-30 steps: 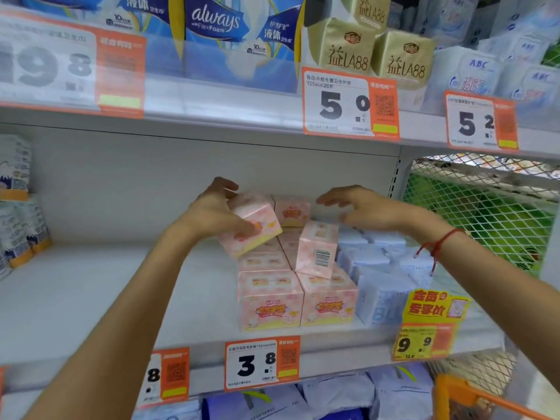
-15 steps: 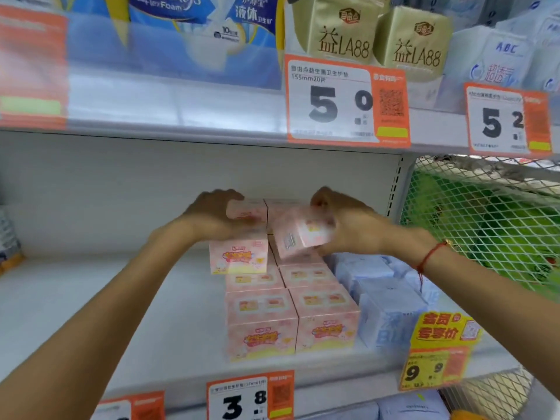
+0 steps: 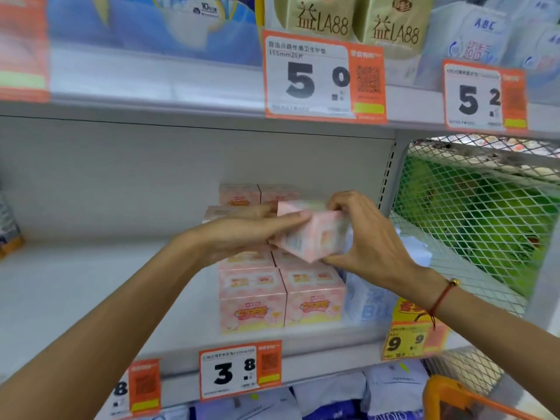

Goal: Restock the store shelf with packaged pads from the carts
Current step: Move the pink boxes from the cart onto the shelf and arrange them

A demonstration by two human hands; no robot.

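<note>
A pale grey metal back panel [image 3: 151, 177] closes off the bay behind the white store shelf [image 3: 91, 283]. Right of it stands a perforated grey upright [image 3: 391, 177], then a white wire mesh side panel [image 3: 472, 213] with blurred green showing through. Orange-bordered paper price tags [image 3: 321, 77] hang along the white upper shelf edge [image 3: 181, 92]. Lighting is even and bright.

The white shelf [image 3: 91, 292] held two rows of pink boxes [image 3: 281, 301] standing side by side near its front edge, with more pink boxes stacked behind them. Pale blue packs [image 3: 368, 301] sat just to the right, touching the pink ones. The shelf's left end held some blurry packs [image 3: 9, 228].
</note>
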